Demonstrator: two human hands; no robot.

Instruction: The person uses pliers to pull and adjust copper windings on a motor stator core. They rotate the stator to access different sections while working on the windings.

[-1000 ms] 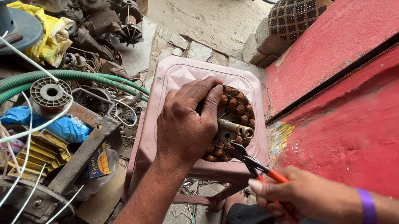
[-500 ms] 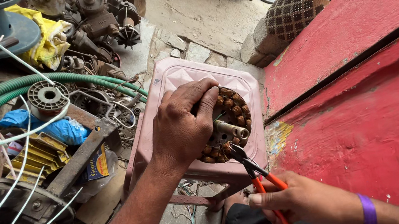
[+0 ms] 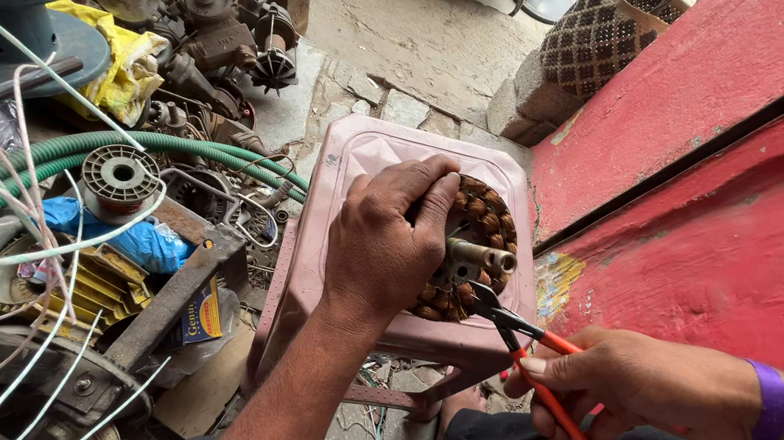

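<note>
Fingers of the left hand (image 3: 385, 246) clenched over the copper-wound stator (image 3: 475, 239); beside that grip, the right hand (image 3: 636, 385) grasped orange-handled cutters (image 3: 531, 353).

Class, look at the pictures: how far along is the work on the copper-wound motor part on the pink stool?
Done: nothing looks cut; the copper coils sit intact around the ring. In hand: the left hand steadies it on the pink stool, while the right hand brings orange-handled cutters to its lower edge. Left: apparently all the windings.
</note>
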